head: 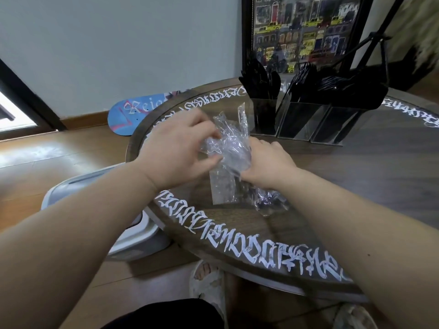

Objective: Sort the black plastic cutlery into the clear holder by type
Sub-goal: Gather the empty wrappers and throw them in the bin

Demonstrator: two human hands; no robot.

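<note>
The clear holder (301, 122) stands at the back of the round table, its three compartments filled with upright black plastic cutlery (306, 81). In front of it, both my hands hold a bundle of crumpled clear plastic wrappers (228, 146) just above the tabletop. My left hand (175, 150) pinches the bundle from the left side. My right hand (268, 165) grips it from the right and below. A flat clear wrapper (223, 188) hangs down from the bundle, and another crumpled one (268, 200) lies on the table under my right wrist.
The round table (356, 176) has a glass top with white lettering round its rim. A framed picture (304, 32) and a black tripod (377, 46) stand behind the holder. On the floor at the left are a white bin (99, 186) and a blue skateboard (133, 112).
</note>
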